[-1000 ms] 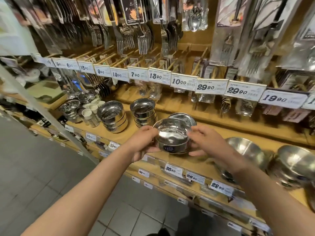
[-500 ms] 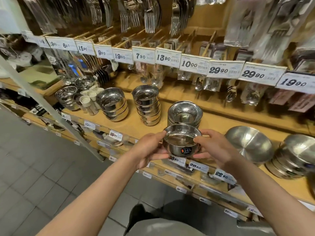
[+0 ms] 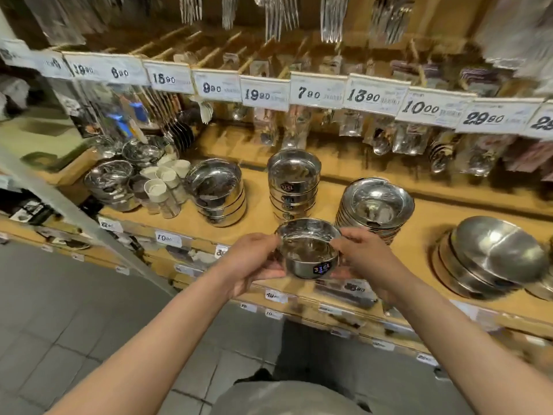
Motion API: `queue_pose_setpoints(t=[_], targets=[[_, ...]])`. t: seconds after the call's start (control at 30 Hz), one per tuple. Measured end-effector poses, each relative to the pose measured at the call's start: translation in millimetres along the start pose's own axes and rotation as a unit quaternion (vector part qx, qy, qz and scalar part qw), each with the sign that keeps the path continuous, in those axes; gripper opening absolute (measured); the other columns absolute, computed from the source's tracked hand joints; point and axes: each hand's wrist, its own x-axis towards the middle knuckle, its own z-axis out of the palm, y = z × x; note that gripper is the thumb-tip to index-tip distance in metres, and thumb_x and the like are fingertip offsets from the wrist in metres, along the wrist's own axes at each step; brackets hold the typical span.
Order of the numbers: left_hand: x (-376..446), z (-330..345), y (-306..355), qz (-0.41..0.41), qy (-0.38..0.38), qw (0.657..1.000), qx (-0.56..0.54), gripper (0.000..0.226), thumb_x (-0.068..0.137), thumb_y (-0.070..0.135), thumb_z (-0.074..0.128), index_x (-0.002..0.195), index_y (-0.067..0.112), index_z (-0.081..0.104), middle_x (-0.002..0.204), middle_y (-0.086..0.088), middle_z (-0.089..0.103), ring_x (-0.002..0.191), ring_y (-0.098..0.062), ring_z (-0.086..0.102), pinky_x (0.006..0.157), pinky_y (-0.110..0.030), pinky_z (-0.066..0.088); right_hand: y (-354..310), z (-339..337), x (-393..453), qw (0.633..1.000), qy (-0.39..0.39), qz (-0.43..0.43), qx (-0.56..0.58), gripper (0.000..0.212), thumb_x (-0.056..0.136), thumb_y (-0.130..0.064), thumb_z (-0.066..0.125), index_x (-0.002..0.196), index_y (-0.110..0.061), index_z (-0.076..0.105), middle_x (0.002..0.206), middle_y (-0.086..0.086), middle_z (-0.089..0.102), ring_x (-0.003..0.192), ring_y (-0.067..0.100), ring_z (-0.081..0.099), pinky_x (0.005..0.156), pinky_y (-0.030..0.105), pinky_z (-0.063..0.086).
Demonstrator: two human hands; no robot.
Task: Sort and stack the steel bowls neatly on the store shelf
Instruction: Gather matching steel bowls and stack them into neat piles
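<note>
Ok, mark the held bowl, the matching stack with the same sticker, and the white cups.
held bowl (image 3: 308, 250): head view, inner floor.
matching stack (image 3: 294, 166): head view, top bowl's inside.
white cups (image 3: 155, 186): head view, front cup's rim.

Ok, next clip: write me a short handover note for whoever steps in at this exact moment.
Left hand and right hand both grip one small steel bowl, held upright in front of the shelf edge.
The matching stack with the same sticker stands just behind it, with a stack of shallower bowls to the right.
Done: several stacks stand on the shelf.
Left: set this bowl on its matching stack.
</note>
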Motion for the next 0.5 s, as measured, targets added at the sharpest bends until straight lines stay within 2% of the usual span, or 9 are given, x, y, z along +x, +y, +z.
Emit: queue_pose_setpoints(t=[0.13, 0.23, 0.27, 0.33, 0.43, 0.5], targets=[[12, -29, 3, -0.023, -0.017, 0.999, 0.021, 0.017, 0.094, 0.005, 0.061, 0.109, -0.003, 0.064, 0.083, -0.023, 0.075, 0.071, -0.026, 0.074, 0.068, -0.033, 0.065, 8, 34, 1, 0.999, 0.039, 0.012, 0.026, 0.017, 0.097, -0.019, 0.065, 0.114, -0.02, 0.067, 0.103, 0.008, 0.074, 0.076, 0.016, 0.077, 0.06, 0.029, 0.061], [18, -37, 1, -0.038, -0.03, 0.998, 0.034, 0.015, 0.094, 0.003, 0.059, 0.108, -0.003, 0.063, 0.085, -0.025, 0.075, 0.074, -0.027, 0.074, 0.058, -0.029, 0.064, 15, 46, 1, 0.996, 0.08, 0.028, 0.036, 0.02, 0.096, -0.02, 0.067, 0.116, -0.016, 0.065, 0.105, 0.012, 0.074, 0.08, 0.023, 0.077, 0.059, 0.029, 0.061], [20, -38, -1, -0.041, -0.036, 0.998, 0.039, 0.017, 0.094, 0.003, 0.059, 0.109, -0.004, 0.063, 0.091, -0.028, 0.075, 0.079, -0.029, 0.073, 0.061, -0.033, 0.065, 17, 49, 1, 0.994, 0.092, 0.032, 0.047, 0.021, 0.095, -0.019, 0.067, 0.115, -0.014, 0.064, 0.104, 0.016, 0.074, 0.081, 0.025, 0.077, 0.057, 0.028, 0.06], [23, -41, -4, -0.045, -0.064, 0.996, 0.043, 0.025, 0.094, 0.002, 0.06, 0.116, -0.009, 0.063, 0.103, -0.034, 0.072, 0.088, -0.032, 0.068, 0.076, -0.038, 0.061, 19, 52, 1, 0.992, 0.104, 0.035, 0.055, 0.021, 0.095, -0.02, 0.067, 0.114, -0.011, 0.064, 0.104, 0.02, 0.074, 0.083, 0.028, 0.077, 0.057, 0.029, 0.06], [23, -46, -6, -0.042, -0.086, 0.995, 0.035, 0.025, 0.094, 0.001, 0.063, 0.116, -0.01, 0.064, 0.098, -0.029, 0.075, 0.081, -0.027, 0.074, 0.077, -0.038, 0.063, 24, 57, 2, 0.991, 0.119, 0.025, 0.06, 0.015, 0.095, -0.021, 0.068, 0.107, -0.012, 0.066, 0.102, 0.017, 0.074, 0.082, 0.024, 0.076, 0.067, 0.036, 0.064], [24, -51, -7, -0.039, -0.087, 0.995, 0.032, 0.025, 0.096, 0.0, 0.061, 0.119, -0.009, 0.062, 0.104, -0.033, 0.073, 0.088, -0.032, 0.072, 0.077, -0.039, 0.063, 28, 62, 3, 0.989, 0.128, 0.022, 0.075, 0.013, 0.096, -0.02, 0.067, 0.107, -0.012, 0.065, 0.104, 0.018, 0.072, 0.088, 0.027, 0.075, 0.075, 0.04, 0.064]])
